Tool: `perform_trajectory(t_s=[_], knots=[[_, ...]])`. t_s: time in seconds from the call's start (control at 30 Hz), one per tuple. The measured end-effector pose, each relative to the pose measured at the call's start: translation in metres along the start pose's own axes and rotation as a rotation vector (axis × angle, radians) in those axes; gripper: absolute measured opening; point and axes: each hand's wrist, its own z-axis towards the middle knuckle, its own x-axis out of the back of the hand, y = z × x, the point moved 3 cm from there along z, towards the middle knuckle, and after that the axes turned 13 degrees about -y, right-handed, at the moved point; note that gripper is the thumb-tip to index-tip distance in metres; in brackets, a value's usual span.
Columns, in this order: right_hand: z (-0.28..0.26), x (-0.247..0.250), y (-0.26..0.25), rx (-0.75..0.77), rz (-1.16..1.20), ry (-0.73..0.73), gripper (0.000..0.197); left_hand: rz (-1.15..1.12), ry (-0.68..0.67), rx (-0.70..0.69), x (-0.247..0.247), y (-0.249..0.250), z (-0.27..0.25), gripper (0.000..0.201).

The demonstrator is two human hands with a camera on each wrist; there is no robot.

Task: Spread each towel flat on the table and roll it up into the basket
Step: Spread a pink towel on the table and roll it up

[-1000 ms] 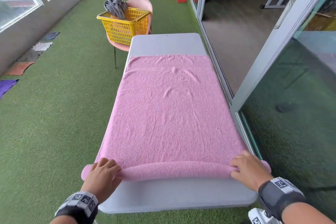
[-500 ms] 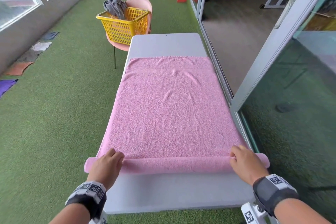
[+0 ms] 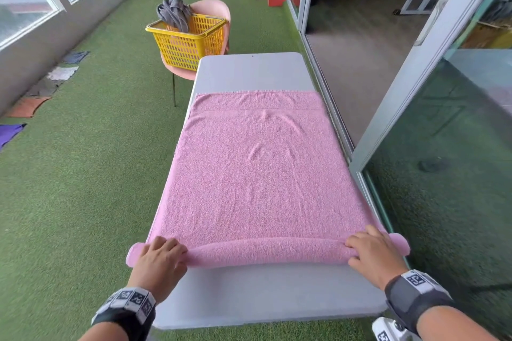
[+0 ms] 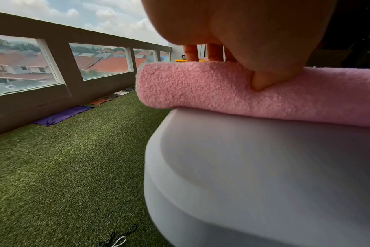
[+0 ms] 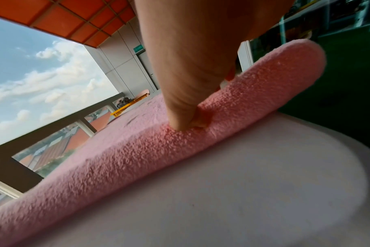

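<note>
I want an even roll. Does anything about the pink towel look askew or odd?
The roll looks straight, though both ends overhang the table sides past the left hand and right hand. A few small wrinkles remain in the flat part.

My spot: enclosed high-rise balcony. Artificial turf (image 3: 83,174) underfoot, low wall with windows (image 4: 21,65) on left overlooking red rooftops (image 4: 108,64), sliding glass door (image 3: 432,91) on right opening onto indoor room.

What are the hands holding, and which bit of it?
Both hands hold the pink towel by its rolled-up near edge: the left hand grips near the roll's left end, the right hand near its right end.
</note>
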Motion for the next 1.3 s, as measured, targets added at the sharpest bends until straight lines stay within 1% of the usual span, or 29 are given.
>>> perform_trajectory(t_s=[0.03,0.13,0.2,0.27,0.37,0.47,0.53,0.57,0.63,0.67,0.73,0.8,0.87,0.93,1.0,1.03,1.1,1.13,1.2,1.3], knots=[[-0.002,0.004,-0.002,-0.007,-0.005,-0.032,0.005,0.008,0.002,-0.005,-0.001,0.000,-0.002,0.017],[-0.002,0.008,0.000,-0.062,-0.006,-0.120,0.029,0.026,0.015,-0.006,-0.006,-0.002,-0.005,0.025],[0.001,0.006,0.005,-0.059,0.023,-0.163,0.033,0.050,0.027,0.000,-0.007,-0.004,-0.004,0.030],[0.006,0.005,0.006,-0.026,0.046,-0.171,0.036,0.056,0.024,0.010,-0.003,-0.005,0.000,0.027],[0.010,0.006,0.006,-0.016,0.095,-0.075,0.038,0.029,-0.001,0.014,0.008,-0.004,0.006,0.014],[0.011,0.007,0.005,-0.031,0.157,-0.010,0.021,-0.077,-0.036,0.023,0.017,0.001,0.009,0.014],[0.013,0.007,0.005,-0.022,0.205,0.016,0.013,-0.105,0.007,0.009,0.016,0.002,0.010,0.017],[0.014,0.006,0.005,-0.019,0.223,0.034,0.012,-0.128,0.047,-0.009,0.015,0.003,0.010,0.017],[0.014,0.006,0.005,-0.008,0.240,0.089,0.012,-0.182,0.122,-0.034,0.014,0.002,0.010,0.010],[0.012,0.008,0.005,0.001,0.236,0.111,0.013,-0.194,0.144,-0.040,0.014,0.002,0.010,0.014],[0.011,0.008,0.003,0.032,0.219,0.100,0.022,-0.175,0.109,-0.065,0.009,0.002,0.010,0.027],[0.009,0.007,0.002,0.053,0.173,0.013,0.039,-0.099,0.043,-0.072,0.005,0.000,0.009,0.038],[0.007,0.007,0.000,0.046,0.084,-0.047,0.048,-0.019,-0.023,-0.051,0.002,-0.001,0.009,0.048],[0.007,0.007,-0.001,0.032,0.022,-0.057,0.047,-0.005,-0.045,-0.028,0.002,0.000,0.010,0.046],[0.007,0.008,-0.002,0.027,-0.002,-0.073,0.040,0.013,-0.052,-0.027,0.003,0.003,0.008,0.036],[0.007,0.009,-0.003,0.029,-0.012,-0.091,0.033,0.024,-0.057,-0.035,0.003,0.004,0.006,0.029],[0.008,0.010,-0.003,0.019,-0.019,-0.126,0.013,0.046,-0.079,-0.043,0.000,0.005,0.002,0.018],[0.007,0.009,-0.002,0.010,-0.002,-0.150,0.014,0.050,-0.088,-0.041,-0.002,0.005,0.001,0.015],[0.005,0.005,-0.001,0.006,0.021,-0.178,0.029,0.042,-0.102,-0.023,-0.008,0.003,0.001,0.025],[0.005,0.002,0.001,0.013,0.083,-0.175,0.037,0.028,-0.143,-0.023,-0.010,0.001,0.004,0.035]])
